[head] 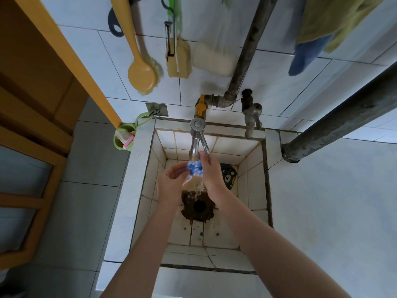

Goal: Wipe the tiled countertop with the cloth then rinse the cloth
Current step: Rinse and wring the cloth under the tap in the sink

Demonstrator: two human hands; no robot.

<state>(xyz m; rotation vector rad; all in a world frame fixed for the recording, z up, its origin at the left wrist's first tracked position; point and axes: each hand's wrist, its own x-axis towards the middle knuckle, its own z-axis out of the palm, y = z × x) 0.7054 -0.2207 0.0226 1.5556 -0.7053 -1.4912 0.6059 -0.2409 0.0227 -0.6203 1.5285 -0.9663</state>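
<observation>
Cloth [195, 168] is bunched up, blue & white, right under the tap [197, 138] spout, over the sink [255, 168]. Water runs off it & falls to the drain [198, 206], a dark hole w/ brown stain round it. Your L hand [171, 179] holds the cloth's left end, fingers curled round it. Your R hand [211, 173] lies on the cloth's right side, back to the camera, fingers up by the tap lever. Can't tell if they grip or just press.

Sink is a deep square box of white tiles w/ dirty lines btwn them. Black pad [228, 175] w/ a bear face leans in its back right corner. Counter [322, 201] is pale tile on both sides of the sink: wide on the right, a thin strip on the left. Green cup [123, 137] hangs at the strip's back left corner, w/ pink bits in it.

Wall [279, 82] behind is white tile too. Yellow valve [200, 106] sits just above the tap, & a 2nd tap [251, 119] is to its right. Grey pipe [247, 54] runs up the wall from the valve. Fat pipe [343, 117] comes down to the counter on the right. Brush [141, 76] & sponge [178, 61] hang on the wall above the sink. Green towel [335, 18] & blue rag [305, 54] hang top right. Wood door [38, 93] stands on the left, w/ grey floor [86, 201] tiles by it.
</observation>
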